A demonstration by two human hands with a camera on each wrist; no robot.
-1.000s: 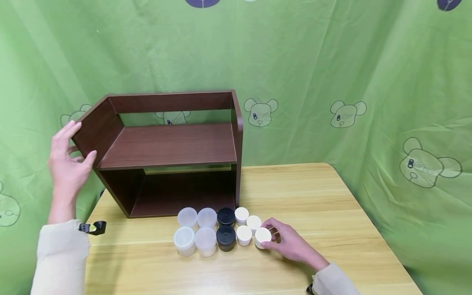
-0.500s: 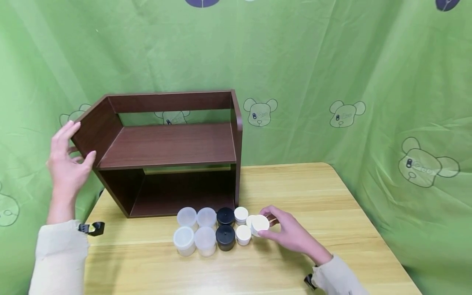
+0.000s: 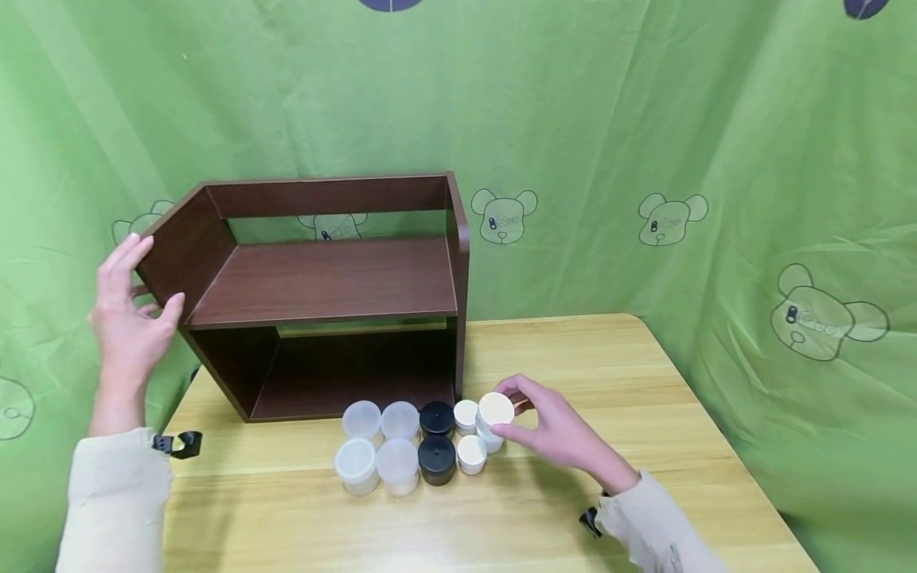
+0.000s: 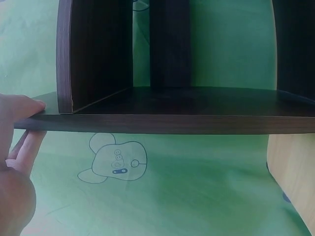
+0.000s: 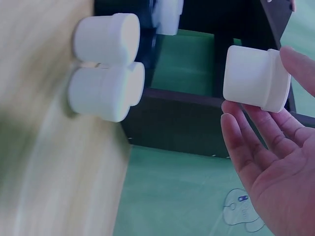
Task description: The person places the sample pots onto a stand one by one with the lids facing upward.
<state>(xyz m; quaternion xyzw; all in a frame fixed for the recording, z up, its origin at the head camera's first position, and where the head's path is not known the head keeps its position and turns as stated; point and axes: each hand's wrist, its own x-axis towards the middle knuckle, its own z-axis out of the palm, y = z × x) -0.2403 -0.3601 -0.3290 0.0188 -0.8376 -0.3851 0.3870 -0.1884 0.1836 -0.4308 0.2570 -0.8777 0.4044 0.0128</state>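
My left hand (image 3: pixel 130 322) grips the left side panel of a dark brown two-tier shelf (image 3: pixel 337 278). In the left wrist view the thumb lies on one face of the panel and the fingers on the other. Between thumb and fingertips my right hand (image 3: pixel 555 426) holds a small white lidded jar (image 5: pixel 248 76), raised off the table. In the head view the held jar partly covers another white jar (image 3: pixel 491 442) standing below it. Two more white jars, one at the back (image 3: pixel 466 416) and one in front (image 3: pixel 471 454), stand just left of it.
Two black-lidded jars (image 3: pixel 437 458) and several translucent tubs (image 3: pixel 356 461) stand in two rows before the shelf. The wooden table (image 3: pixel 587 366) reaches right of the shelf. A green curtain (image 3: pixel 573 103) hangs behind and at both sides.
My right hand has lifted the white jar from the right end of the group and carried it up, back and slightly left. My left hand has stayed on the shelf panel.
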